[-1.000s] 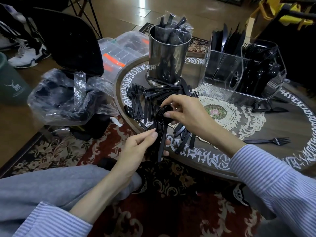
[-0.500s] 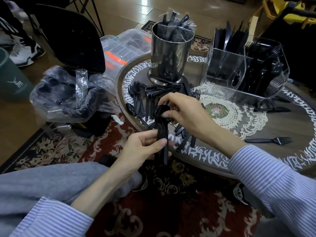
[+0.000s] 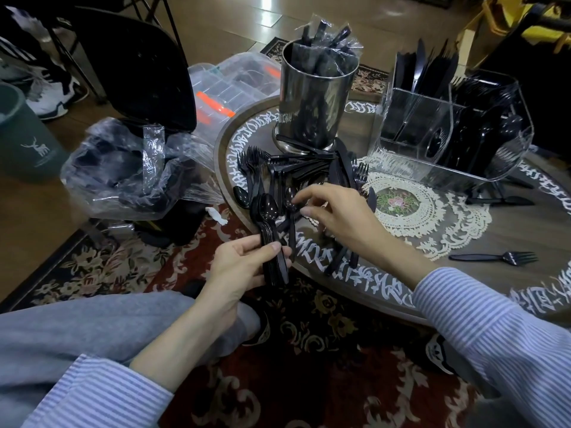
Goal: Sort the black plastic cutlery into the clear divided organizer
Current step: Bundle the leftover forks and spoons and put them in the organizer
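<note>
My left hand (image 3: 247,268) grips a stack of black spoons (image 3: 268,211) by the handles, bowls up, at the table's near-left edge. My right hand (image 3: 338,213) hovers just right of the stack with loosely curled fingers; its index fingertip touches the bowl of a single spoon (image 3: 290,197). A pile of loose forks, knives and spoons (image 3: 293,168) lies behind the hands. The clear divided organizer (image 3: 411,149) stands at the back right, with knives (image 3: 423,66) upright in its left part and forks and spoons in its right part.
A steel cup (image 3: 312,100) of wrapped cutlery stands behind the pile. A lone fork (image 3: 500,257) and a knife (image 3: 506,200) lie on the round table (image 3: 355,291). Left of it are a plastic bag (image 3: 123,168), a green bin (image 3: 21,140) and a clear box (image 3: 228,84).
My right hand has come off the top of the spoon stack and moved right onto a single spoon. The left hand keeps hold of the stack, whose bowls now show.
</note>
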